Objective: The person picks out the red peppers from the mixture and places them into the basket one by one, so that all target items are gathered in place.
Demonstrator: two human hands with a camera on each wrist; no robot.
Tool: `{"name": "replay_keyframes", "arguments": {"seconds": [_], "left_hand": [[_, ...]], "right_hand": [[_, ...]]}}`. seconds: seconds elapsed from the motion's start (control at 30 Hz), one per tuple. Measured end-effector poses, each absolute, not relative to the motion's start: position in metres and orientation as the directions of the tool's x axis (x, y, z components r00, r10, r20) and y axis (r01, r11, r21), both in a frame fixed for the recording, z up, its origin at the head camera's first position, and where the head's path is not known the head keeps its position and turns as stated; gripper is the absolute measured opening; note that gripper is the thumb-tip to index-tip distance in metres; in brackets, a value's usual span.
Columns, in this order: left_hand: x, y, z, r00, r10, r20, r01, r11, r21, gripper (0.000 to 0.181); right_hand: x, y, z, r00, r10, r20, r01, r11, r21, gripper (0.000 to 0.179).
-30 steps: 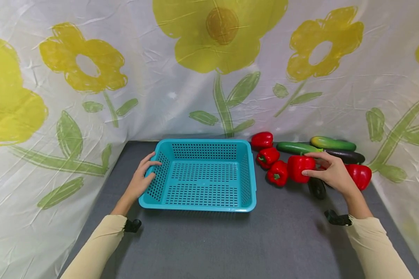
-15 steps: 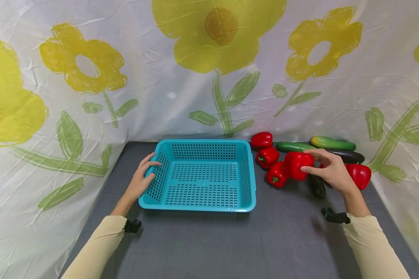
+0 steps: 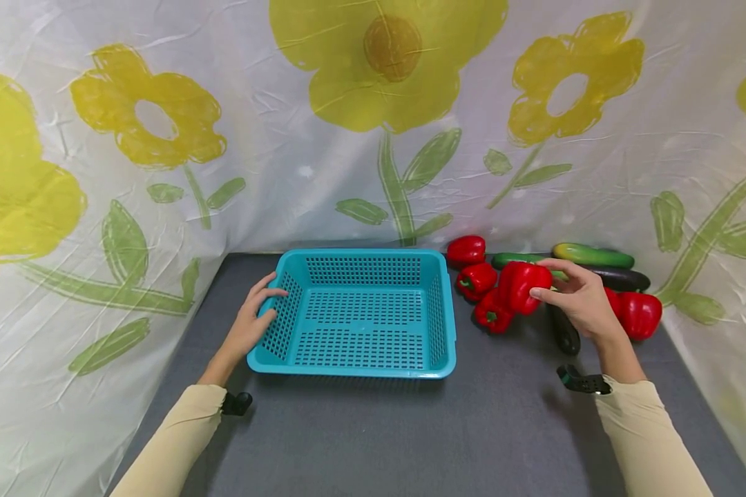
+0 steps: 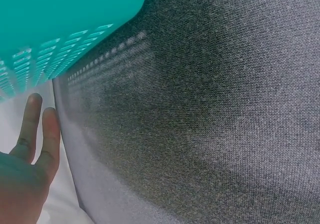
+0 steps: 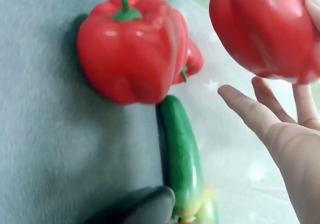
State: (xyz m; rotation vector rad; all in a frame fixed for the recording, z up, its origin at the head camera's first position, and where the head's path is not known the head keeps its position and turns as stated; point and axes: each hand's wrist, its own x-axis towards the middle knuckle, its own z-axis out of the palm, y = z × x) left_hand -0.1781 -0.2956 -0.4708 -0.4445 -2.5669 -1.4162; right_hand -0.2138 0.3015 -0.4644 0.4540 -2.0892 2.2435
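My right hand (image 3: 581, 300) grips a red bell pepper (image 3: 522, 286) and holds it up over the other vegetables. In the right wrist view the lifted pepper (image 5: 265, 32) sits at the upper right, and some fingers (image 5: 250, 107) extend below it. My left hand (image 3: 251, 317) lies at the left rim of a blue-green perforated basket (image 3: 354, 372), with fingers reaching over the edge. Two straight fingers of the left hand (image 4: 25, 179) show in the left wrist view, outside the basket wall (image 4: 65, 19). Several red bell peppers (image 3: 477, 280) rest between the basket and the right hand.
A green zucchini (image 3: 512, 259), a yellow-green cucumber-like vegetable (image 3: 597, 255) and a dark eggplant (image 3: 622, 279) lie at the back right. Another dark vegetable (image 3: 566, 333) lies beside the right hand. A red pepper (image 3: 640, 316) sits right of it. A flowered sheet (image 3: 273, 186) hangs behind the grey tabletop (image 3: 373, 435).
My right hand has moved left and slightly away from me with the red bell pepper, tilting it; it now overlaps the nearest pepper in view. The left hand and basket have stayed put.
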Motion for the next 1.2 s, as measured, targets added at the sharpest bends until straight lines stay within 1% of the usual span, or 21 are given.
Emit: {"name": "replay_keyframes", "arguments": {"seconds": [0.1,0.3,0.5,0.63,0.77,0.97,1.03,1.1,1.2], "left_hand": [[-0.178,-0.295,-0.471,-0.94,0.17,0.295,0.34,0.502,0.795,0.035],[-0.179,-0.295,-0.471,-0.934,0.184,0.307,0.358,0.495,0.792,0.036],[-0.179,-0.295,-0.472,-0.921,0.203,0.333,0.39,0.493,0.778,0.036],[-0.179,-0.296,-0.471,-0.922,0.201,0.332,0.388,0.497,0.776,0.035],[-0.179,-0.297,-0.472,-0.922,0.198,0.333,0.387,0.501,0.774,0.035],[-0.178,-0.297,-0.473,-0.931,0.182,0.317,0.365,0.506,0.781,0.036],[-0.178,-0.297,-0.473,-0.934,0.178,0.31,0.357,0.509,0.784,0.036],[-0.179,-0.297,-0.473,-0.935,0.18,0.307,0.355,0.509,0.784,0.036],[-0.18,-0.297,-0.473,-0.933,0.185,0.308,0.359,0.507,0.784,0.036]], "right_hand": [[-0.215,0.296,-0.464,-0.949,-0.193,0.25,-0.211,-0.198,-0.957,0.046],[-0.217,0.282,-0.466,-0.925,-0.251,0.284,-0.201,-0.311,-0.929,0.047],[-0.223,0.268,-0.468,-0.9,-0.267,0.346,-0.246,-0.345,-0.906,0.048],[-0.225,0.259,-0.468,-0.9,-0.279,0.335,-0.23,-0.351,-0.908,0.047],[-0.225,0.249,-0.464,-0.91,-0.282,0.303,-0.218,-0.294,-0.93,0.048],[-0.224,0.234,-0.455,-0.925,-0.285,0.253,-0.239,-0.085,-0.967,0.051],[-0.224,0.229,-0.452,-0.926,-0.297,0.233,-0.231,-0.042,-0.972,0.051],[-0.225,0.225,-0.45,-0.926,-0.309,0.218,-0.22,-0.029,-0.975,0.052],[-0.229,0.218,-0.448,-0.917,-0.332,0.222,-0.218,-0.049,-0.975,0.052]]}}
